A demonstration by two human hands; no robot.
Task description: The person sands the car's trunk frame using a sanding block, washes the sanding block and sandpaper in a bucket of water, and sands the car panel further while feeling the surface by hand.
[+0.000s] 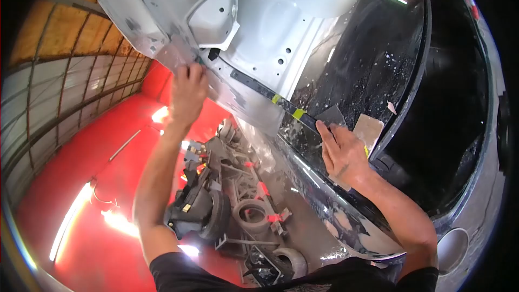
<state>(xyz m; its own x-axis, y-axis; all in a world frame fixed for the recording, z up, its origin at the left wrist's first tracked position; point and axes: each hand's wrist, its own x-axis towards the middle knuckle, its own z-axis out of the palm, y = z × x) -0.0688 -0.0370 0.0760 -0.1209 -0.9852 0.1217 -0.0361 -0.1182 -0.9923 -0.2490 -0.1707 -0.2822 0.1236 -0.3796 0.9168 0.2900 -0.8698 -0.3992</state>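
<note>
My left hand (189,91) is at the lower edge of a pale grey car body panel (265,30) that has round holes and bare, patchy spots. Its fingers are curled in toward that edge; anything between them is hidden. A long dark strip (251,82) with two bands of yellow-green tape runs diagonally across the panel toward my right hand (343,151). The fingers and thumb of my right hand close around the strip's near end. Close by are a thin dark grey plate (331,118) and a beige flat plate (369,131), on or just above the dark glass.
Dark, speckled car glass (373,54) spans the right side. Below left, dusty parts, including a round ring-shaped one (252,215), lie on the floor. Bright tube lights (70,221) stand before a red wall (59,173). A glossy, patched body panel (351,227) curves beneath my right arm.
</note>
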